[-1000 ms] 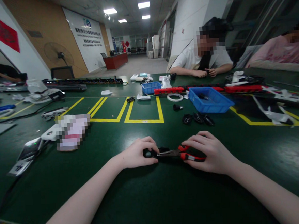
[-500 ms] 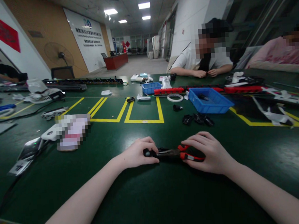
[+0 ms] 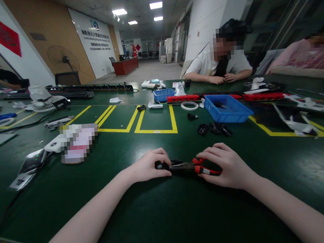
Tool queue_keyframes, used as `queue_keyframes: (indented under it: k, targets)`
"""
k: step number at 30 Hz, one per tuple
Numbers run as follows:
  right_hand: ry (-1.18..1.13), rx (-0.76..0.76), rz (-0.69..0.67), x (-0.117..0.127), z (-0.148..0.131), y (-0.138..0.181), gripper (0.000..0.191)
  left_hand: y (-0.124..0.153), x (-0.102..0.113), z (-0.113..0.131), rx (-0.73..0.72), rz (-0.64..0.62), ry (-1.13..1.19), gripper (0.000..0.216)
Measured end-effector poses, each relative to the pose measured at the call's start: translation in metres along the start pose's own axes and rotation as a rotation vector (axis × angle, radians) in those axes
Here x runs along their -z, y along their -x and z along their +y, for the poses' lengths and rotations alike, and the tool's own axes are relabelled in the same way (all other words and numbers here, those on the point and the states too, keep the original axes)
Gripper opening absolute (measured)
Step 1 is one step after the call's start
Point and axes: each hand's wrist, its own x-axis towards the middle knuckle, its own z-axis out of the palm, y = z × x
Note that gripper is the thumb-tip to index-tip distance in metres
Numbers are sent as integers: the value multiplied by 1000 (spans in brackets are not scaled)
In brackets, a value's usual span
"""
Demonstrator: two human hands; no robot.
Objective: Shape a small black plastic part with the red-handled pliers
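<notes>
My left hand [image 3: 148, 166] is closed round a small black part [image 3: 160, 166] that rests on the green table [image 3: 163, 217]. My right hand [image 3: 227, 165] grips the red handles of a pair of pliers [image 3: 194, 166]. The pliers' metal jaws point left and meet the black part between my two hands. Both hands rest on the table near its front middle.
Beyond my hands lie several small black parts [image 3: 214, 128], a blue tray [image 3: 227, 109], a smaller blue tray [image 3: 162, 95], a tape roll [image 3: 189, 105] and yellow floor-style markings [image 3: 155, 131]. Devices and cables [image 3: 37, 161] sit at left. Two people sit across the table at right.
</notes>
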Motion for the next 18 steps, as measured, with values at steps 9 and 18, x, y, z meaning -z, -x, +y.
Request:
queue_keyframes:
  k: [9, 18]
  targets:
    - [-15, -34, -38, -1, 4, 4, 36, 3, 5, -1, 0, -12, 75, 18]
    - [-66, -89, -100, 0, -7, -1, 34, 2, 1, 5, 6, -7, -73, 20]
